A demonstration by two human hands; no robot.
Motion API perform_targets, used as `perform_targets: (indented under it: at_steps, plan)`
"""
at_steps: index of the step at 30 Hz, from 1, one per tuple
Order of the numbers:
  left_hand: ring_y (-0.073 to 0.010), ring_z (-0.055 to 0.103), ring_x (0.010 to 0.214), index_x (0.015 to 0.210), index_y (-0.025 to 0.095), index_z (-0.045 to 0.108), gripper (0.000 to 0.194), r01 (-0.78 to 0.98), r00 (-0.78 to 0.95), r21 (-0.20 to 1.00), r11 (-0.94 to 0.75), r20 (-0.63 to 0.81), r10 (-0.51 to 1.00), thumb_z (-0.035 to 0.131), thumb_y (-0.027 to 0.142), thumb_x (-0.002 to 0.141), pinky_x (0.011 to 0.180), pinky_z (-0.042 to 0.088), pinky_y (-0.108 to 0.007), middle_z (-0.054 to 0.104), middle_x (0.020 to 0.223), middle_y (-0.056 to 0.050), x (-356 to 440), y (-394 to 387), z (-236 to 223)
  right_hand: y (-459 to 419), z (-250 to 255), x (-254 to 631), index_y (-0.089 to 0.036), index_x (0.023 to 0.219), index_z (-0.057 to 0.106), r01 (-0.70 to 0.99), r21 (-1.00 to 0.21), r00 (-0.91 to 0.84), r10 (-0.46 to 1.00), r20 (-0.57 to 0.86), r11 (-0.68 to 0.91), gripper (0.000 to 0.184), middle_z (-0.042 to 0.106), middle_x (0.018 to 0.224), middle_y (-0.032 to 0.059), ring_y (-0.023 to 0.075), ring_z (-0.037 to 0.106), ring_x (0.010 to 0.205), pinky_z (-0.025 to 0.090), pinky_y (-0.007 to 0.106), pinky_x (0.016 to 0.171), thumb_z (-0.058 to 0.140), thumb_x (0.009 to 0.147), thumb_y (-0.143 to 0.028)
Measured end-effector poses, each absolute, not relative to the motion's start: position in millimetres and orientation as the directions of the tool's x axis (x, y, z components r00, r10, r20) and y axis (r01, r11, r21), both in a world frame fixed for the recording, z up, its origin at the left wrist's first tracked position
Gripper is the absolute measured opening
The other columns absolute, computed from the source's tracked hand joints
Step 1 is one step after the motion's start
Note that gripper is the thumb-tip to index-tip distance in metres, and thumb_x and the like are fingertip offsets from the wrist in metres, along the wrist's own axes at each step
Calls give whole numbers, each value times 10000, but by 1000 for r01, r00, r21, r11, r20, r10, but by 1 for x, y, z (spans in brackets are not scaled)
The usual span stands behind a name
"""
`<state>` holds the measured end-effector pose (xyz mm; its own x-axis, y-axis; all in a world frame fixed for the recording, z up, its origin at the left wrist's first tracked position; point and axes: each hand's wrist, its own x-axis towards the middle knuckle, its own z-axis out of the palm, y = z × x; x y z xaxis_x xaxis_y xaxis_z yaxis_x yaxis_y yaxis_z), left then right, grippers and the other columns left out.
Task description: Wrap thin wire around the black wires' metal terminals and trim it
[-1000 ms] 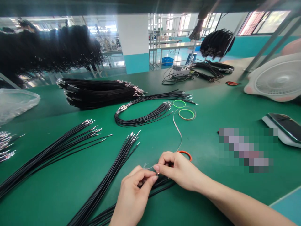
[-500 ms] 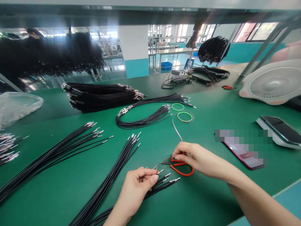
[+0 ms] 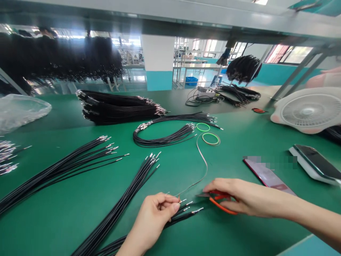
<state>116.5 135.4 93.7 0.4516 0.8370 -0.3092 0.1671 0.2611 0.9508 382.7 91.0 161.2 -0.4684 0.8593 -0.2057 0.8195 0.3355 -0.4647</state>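
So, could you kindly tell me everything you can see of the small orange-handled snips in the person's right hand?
The small snips have a looped orange-red handle, plastic or rubber by its look, and a short dark metal blade pointing left, toward the metal-tipped black wires. They sit in the right hand, whose fingers cover the top of the handle, over the green bench mat. Whether the blades are open cannot be told.

Our left hand [image 3: 157, 217] and right hand [image 3: 239, 195] are bare and slender, with narrow fingers and short, rounded nails. Our left wrist [image 3: 130, 245] is slim, and our smooth, bare right forearm [image 3: 311, 209] extends past the right edge.
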Motion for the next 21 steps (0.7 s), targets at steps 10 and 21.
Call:
perform_targets:
  at_steps: [10, 21]
  plan:
    - [-114, 496, 596, 826, 120, 756, 198, 226, 487, 942, 247, -329, 809, 734, 283, 716, 568, 389, -238, 598, 664, -3, 115, 134, 97, 116, 144, 351, -202, 814, 594, 743, -224, -663, 739, -122, 630, 331, 661, 706, -4, 151, 627, 623, 364, 228, 531, 619, 860, -529]
    - [-166, 571, 655, 791, 158, 761, 165, 251, 475, 936, 246, -340, 812, 752, 293, 697, 612, 458, -262, 616, 579, -4, 115, 135, 99, 122, 140, 351, -206, 810, 593, 686, -193, -722, 688, -69, 701, 388, 668, 691, -10, 141, 618, 594, 323, 239, 489, 529, 898, -578]
